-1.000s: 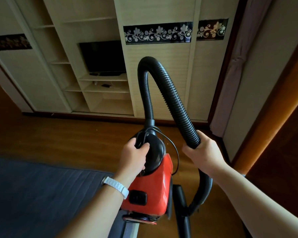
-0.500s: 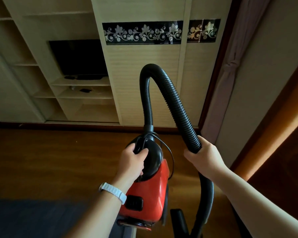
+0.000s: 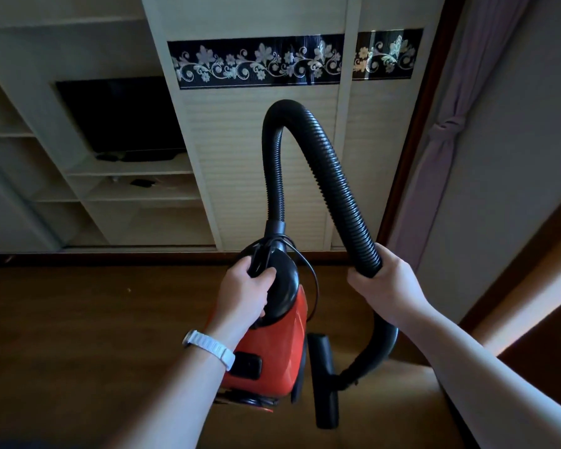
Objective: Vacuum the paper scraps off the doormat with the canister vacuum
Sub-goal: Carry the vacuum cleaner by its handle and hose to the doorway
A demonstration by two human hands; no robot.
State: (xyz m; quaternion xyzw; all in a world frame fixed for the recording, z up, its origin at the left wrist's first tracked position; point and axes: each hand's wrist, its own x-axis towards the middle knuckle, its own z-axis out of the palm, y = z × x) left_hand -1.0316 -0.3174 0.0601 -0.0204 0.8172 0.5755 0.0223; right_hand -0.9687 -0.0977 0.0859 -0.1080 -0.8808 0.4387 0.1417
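1. Cream built-in wall unit (image 3: 259,163) with open shelves, slatted sliding doors and a black floral band. Its top and left side are cut off by the frame.
2. Brown wooden floor (image 3: 78,335), dim. A dark strip at the bottom left corner is too cropped to identify.
3. Lilac tied-back curtain (image 3: 441,140) at the right. Its lower end is hidden behind the right forearm.
4. Black ribbed plastic hose (image 3: 331,170), arching from the canister top over and down to the right. One stretch is covered by the right hand.
5. Red canister vacuum with black domed cap (image 3: 272,345), held at centre over the floor. Its underside is hidden.
6. Dark flat screen (image 3: 120,115) on a shelf. Small items below it are unclear.
7. Black floor nozzle (image 3: 324,380), just right of the canister.
8. Right hand (image 3: 389,286), wrapped round the hose. The fingers are hidden behind it.
9. Left hand (image 3: 243,296), fingers curled together round the canister's black carry handle, fingertips out of sight.
10. White wristband (image 3: 208,348) on the left wrist.
11. Thin black cord (image 3: 311,277), looping beside the cap. Its ends are untraceable.
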